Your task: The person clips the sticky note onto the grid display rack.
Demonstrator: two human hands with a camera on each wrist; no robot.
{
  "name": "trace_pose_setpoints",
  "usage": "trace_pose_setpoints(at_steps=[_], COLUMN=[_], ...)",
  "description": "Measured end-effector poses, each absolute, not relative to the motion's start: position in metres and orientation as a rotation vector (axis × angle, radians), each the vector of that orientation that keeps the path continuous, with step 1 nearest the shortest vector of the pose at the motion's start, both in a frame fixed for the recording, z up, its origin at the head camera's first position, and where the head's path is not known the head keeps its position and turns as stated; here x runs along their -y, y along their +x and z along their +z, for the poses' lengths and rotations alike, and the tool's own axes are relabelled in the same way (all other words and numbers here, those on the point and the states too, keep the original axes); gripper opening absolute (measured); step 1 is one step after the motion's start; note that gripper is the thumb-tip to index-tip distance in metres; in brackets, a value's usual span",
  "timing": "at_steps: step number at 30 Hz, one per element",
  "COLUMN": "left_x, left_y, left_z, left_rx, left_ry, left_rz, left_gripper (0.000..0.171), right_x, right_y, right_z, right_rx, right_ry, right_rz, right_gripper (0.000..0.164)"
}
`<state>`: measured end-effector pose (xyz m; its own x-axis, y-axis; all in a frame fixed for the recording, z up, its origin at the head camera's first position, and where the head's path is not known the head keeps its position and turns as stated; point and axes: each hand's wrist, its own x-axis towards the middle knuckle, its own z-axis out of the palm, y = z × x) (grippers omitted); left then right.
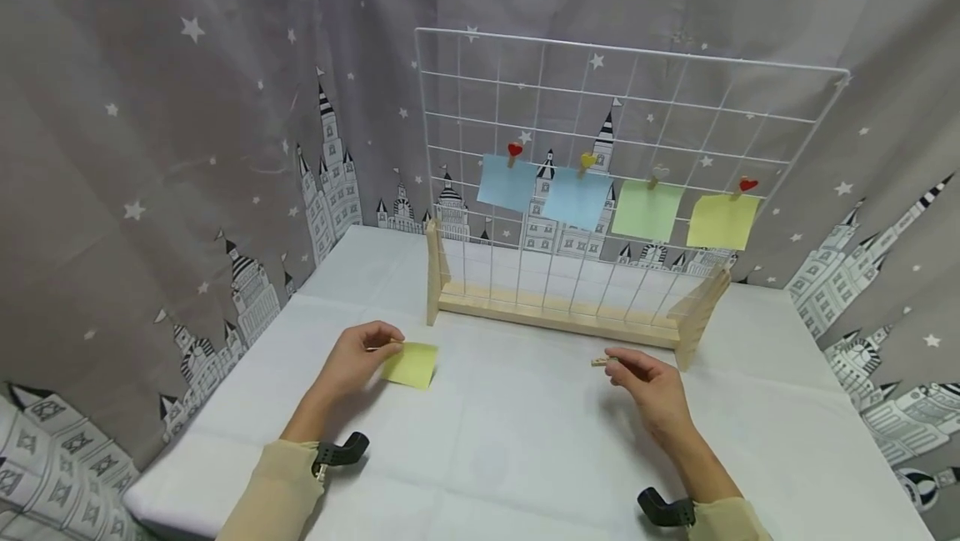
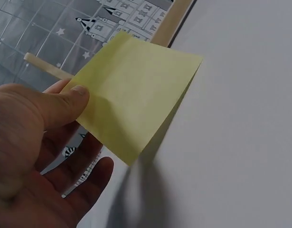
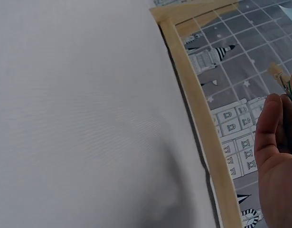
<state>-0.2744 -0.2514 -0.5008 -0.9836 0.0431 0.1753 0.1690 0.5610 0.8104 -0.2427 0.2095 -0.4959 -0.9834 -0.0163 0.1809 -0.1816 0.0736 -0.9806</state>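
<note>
My left hand [image 1: 362,355] pinches a yellow sticky note [image 1: 411,364] by its left edge, just above the white table. The left wrist view shows the thumb lying flat over that edge of the note [image 2: 136,85]. On the other side, my right hand [image 1: 654,387] holds a small wooden clothespin [image 1: 602,362] between thumb and fingers. Part of this clothespin [image 3: 277,75] shows at the right edge of the right wrist view, where the fingers partly hide it. Both hands are in front of a white wire grid [image 1: 570,107] on a wooden stand [image 1: 555,320].
Clipped along the grid are two blue notes [image 1: 506,182], a green note [image 1: 647,209] and a yellow note [image 1: 722,222], each under a heart-topped clothespin [image 1: 514,151]. A grey castle-print curtain [image 1: 225,66] hangs behind the white table [image 1: 487,441].
</note>
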Motion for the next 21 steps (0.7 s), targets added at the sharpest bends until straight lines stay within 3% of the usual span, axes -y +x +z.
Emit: trace_pose_setpoints(at_steps=[6, 11, 18, 21], left_x=[0.243, 0.234, 0.220, 0.217], left_y=[-0.278, -0.284, -0.295, -0.300], left_z=[-0.495, -0.489, -0.472, -0.462], left_rx=[2.627, 2.588, 2.552, 2.535], left_ry=[-0.237, -0.252, -0.178, -0.200], left_rz=[-1.414, -1.470, -1.564, -1.590], left_gripper=[0.012, 0.021, 0.026, 0.023], right_x=[-0.205, -0.199, -0.195, -0.195], right_y=[-0.247, -0.250, -0.257, -0.261], right_z=[-0.486, -0.471, -0.448, -0.438], right_rx=[2.204, 2.128, 2.030, 2.001], right_ry=[0.215, 0.221, 0.352, 0.393], right_rz=[2.063, 2.180, 2.278, 2.292], right_gripper=[0.031, 0.018, 0.027, 0.024])
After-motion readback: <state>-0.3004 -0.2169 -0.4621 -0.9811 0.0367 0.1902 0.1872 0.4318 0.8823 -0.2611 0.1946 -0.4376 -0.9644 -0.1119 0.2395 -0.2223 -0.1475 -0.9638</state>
